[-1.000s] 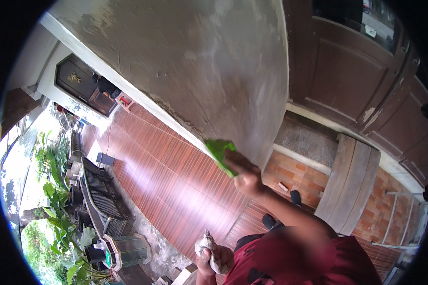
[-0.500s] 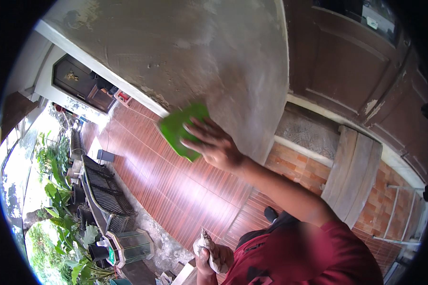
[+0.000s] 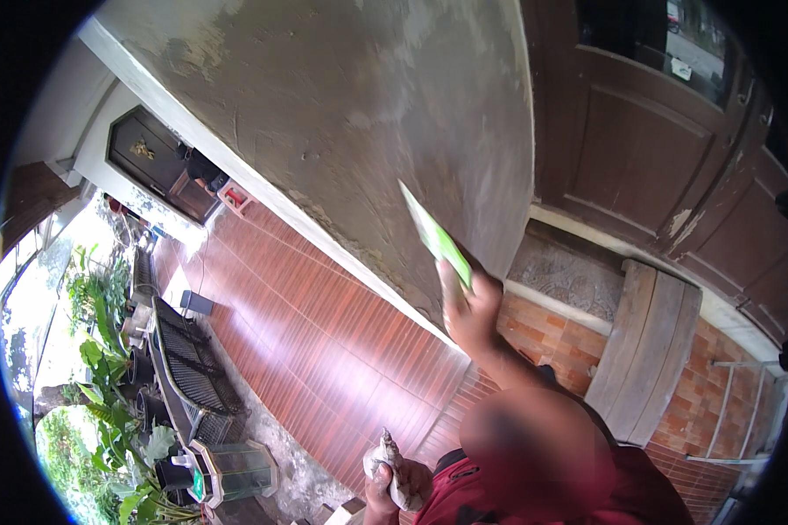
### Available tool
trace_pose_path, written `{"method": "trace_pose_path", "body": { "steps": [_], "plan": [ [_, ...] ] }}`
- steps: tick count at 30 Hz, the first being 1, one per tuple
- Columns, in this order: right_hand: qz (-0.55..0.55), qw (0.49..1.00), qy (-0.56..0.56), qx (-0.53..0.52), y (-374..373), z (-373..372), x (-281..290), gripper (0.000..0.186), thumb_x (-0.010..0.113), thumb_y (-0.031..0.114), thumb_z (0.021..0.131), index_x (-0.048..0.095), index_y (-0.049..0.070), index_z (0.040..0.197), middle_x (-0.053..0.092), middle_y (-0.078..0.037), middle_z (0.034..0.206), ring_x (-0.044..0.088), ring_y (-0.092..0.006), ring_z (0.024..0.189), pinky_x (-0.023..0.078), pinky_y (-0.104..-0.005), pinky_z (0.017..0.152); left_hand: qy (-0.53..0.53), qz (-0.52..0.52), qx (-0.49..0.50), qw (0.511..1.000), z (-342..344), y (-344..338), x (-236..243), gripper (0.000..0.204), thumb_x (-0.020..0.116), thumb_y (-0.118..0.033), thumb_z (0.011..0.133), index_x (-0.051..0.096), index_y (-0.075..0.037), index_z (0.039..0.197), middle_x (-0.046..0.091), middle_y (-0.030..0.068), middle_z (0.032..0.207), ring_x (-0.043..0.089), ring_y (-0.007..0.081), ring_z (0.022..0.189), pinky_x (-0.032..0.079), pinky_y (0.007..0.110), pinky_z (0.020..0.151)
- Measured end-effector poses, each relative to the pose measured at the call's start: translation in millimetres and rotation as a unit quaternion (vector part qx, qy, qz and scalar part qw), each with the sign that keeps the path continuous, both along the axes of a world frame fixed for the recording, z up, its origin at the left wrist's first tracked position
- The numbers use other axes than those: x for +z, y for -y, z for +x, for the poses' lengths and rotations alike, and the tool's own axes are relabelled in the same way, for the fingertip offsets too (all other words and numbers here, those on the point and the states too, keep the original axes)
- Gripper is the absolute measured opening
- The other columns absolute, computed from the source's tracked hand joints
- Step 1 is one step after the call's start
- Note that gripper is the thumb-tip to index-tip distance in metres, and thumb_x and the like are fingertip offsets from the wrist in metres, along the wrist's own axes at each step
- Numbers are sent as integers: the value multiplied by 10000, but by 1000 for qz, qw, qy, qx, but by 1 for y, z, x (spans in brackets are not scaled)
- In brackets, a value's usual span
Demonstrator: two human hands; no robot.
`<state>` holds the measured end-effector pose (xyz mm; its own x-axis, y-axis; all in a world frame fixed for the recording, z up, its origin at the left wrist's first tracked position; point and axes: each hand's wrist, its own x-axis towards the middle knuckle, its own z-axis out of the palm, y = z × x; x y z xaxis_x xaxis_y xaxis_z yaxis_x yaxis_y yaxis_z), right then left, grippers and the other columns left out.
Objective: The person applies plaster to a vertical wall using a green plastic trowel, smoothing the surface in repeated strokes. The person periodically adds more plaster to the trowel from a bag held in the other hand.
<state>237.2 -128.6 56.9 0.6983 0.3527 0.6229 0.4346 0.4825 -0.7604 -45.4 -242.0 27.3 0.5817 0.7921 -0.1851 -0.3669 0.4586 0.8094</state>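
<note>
My right hand [image 3: 477, 308] grips a flat green plastic spreader [image 3: 446, 248], seen nearly edge-on and somewhat blurred. Its far edge is against or very close to the grey plastered wall [image 3: 324, 96]; I cannot tell whether it touches. Patches of the wall look darker and damp, with rough streaks and lighter smears. Lower down and well apart from the wall, my left hand [image 3: 379, 492] is wrapped round a crumpled whitish bundle [image 3: 399, 477] with a twisted tip. What the bundle contains is hidden.
Brown panelled doors [image 3: 639, 149] stand at the right, above a wooden bench [image 3: 643, 350] and a thin metal frame [image 3: 728, 416]. Dark woven chairs [image 3: 188, 359], a glass-sided lantern [image 3: 241, 472] and potted plants line the left. Another person [image 3: 200, 166] is far off, near a red stool [image 3: 235, 198].
My right hand has moved right and slightly down with the spreader, which has turned from broadside to nearly edge-on. My left hand keeps the bundle in almost the same place.
</note>
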Motion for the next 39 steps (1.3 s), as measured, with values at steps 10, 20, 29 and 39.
{"method": "trace_pose_path", "body": {
  "steps": [10, 20, 29, 39],
  "plan": [
    [66, 943, 325, -27, -61, -6, 110, 581, 572, -149, 734, 605, 90, 1262, 572, -187, 1298, 571, -355, 1182, 473, -427, 1031, 88, 18, -2, 996, -10, 4, -11, 369, 532, -412, 936, 472, -79, 789, 478, 61, 540, 410, 224, 412, 338, 417, 468],
    [31, 987, 157, -14, -36, 4, 78, 538, 536, -159, 748, 578, -14, 1265, 590, -232, 1256, 641, -329, 1080, 562, -344, 781, 108, -42, 40, 992, -9, 7, -17, 298, 587, -346, 925, 516, -60, 879, 553, 64, 628, 460, 203, 449, 378, 403, 480],
    [112, 973, 201, 20, -25, -59, 89, 542, 531, -157, 764, 565, 11, 1279, 582, -249, 1248, 588, -371, 1145, 519, -394, 950, 83, -42, 4, 996, 4, 7, -11, 297, 591, -347, 922, 518, -61, 884, 553, 64, 630, 463, 203, 451, 381, 400, 478],
    [111, 950, 289, -46, -59, -55, 156, 577, 523, -150, 733, 563, 17, 1284, 560, -258, 1271, 552, -387, 1189, 464, -449, 1019, 59, -42, -11, 997, 15, 3, -5, 297, 595, -348, 920, 519, -62, 890, 553, 64, 632, 467, 202, 453, 384, 397, 475]
  ]
}}
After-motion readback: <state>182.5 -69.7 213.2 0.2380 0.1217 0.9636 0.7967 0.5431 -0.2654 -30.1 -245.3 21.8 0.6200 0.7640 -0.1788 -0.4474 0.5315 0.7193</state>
